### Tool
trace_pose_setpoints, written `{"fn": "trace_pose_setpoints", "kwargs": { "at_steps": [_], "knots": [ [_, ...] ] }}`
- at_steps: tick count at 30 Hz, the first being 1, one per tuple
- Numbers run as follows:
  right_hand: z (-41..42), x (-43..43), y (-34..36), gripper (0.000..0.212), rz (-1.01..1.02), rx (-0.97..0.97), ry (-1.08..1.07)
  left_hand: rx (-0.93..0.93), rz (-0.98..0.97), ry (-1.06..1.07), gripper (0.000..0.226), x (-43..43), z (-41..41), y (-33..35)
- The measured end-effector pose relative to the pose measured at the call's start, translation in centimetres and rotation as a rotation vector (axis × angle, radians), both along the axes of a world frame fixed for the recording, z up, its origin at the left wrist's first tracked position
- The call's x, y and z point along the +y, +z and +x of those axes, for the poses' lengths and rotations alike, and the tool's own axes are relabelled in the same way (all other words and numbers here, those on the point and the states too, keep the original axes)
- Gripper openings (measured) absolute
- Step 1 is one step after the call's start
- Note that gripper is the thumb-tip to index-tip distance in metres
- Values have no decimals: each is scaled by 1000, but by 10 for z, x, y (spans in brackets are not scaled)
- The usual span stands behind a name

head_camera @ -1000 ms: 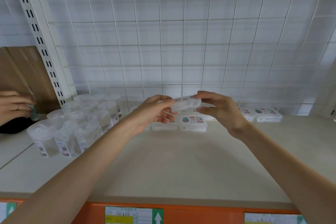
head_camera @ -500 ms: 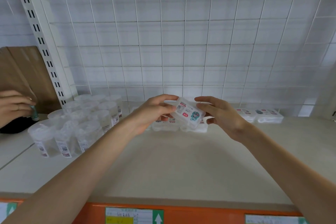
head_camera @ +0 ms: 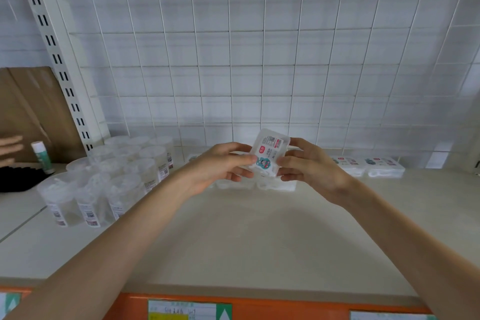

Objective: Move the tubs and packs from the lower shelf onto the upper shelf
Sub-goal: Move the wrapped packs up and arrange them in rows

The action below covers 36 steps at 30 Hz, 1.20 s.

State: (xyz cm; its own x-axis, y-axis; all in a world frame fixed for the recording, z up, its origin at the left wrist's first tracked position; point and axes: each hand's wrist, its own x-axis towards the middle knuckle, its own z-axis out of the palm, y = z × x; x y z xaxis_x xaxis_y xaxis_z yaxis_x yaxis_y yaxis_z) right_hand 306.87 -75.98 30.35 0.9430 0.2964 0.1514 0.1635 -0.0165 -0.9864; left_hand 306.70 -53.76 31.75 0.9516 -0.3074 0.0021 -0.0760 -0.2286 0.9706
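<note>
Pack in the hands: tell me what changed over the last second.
The pack, edge-on before, tipped up so its label faces the camera; left hand and right hand keep their grip. At far left, another person's hand let go of the green tube. Tubs and shelved packs stayed.

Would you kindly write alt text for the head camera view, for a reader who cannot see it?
Two hands hold a small clear labelled pack, label toward the camera, above a cream shelf: the left hand and right hand pinch its opposite sides. Clear tubs stand grouped on the left, and more flat packs lie along the white wire-grid back.
</note>
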Motion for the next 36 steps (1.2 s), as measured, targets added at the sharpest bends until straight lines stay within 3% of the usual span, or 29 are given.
{"fn": "trace_pose_setpoints", "kwargs": {
  "at_steps": [5, 9, 11, 15, 26, 30, 36],
  "knots": [
    [1, -1, -4, 44, -122, -17, 24, -30, -39, 30, 34, -2, 0, -2],
    [5, -1, -11, 79, -456, -381, -173, -59, 34, 70, 27, 1, 4, -4],
    [5, -3, -10, 72, -528, -542, -183, -62, 50, 92, 25, 2, 7, -7],
    [7, -6, -10, 48, -542, -670, -160, -67, 50, 80, 24, 1, 8, -8],
    [7, 0, -13, 48, -622, -632, -146, -91, 105, 66, 25, 1, 8, -11],
    [9, 0, -15, 44, -605, -574, -173, -103, 55, 186, 27, -2, 9, -11],
    [11, -6, -19, 42, -644, -512, -234, -366, 285, 342, 32, -11, 6, -23]
  ]
}}
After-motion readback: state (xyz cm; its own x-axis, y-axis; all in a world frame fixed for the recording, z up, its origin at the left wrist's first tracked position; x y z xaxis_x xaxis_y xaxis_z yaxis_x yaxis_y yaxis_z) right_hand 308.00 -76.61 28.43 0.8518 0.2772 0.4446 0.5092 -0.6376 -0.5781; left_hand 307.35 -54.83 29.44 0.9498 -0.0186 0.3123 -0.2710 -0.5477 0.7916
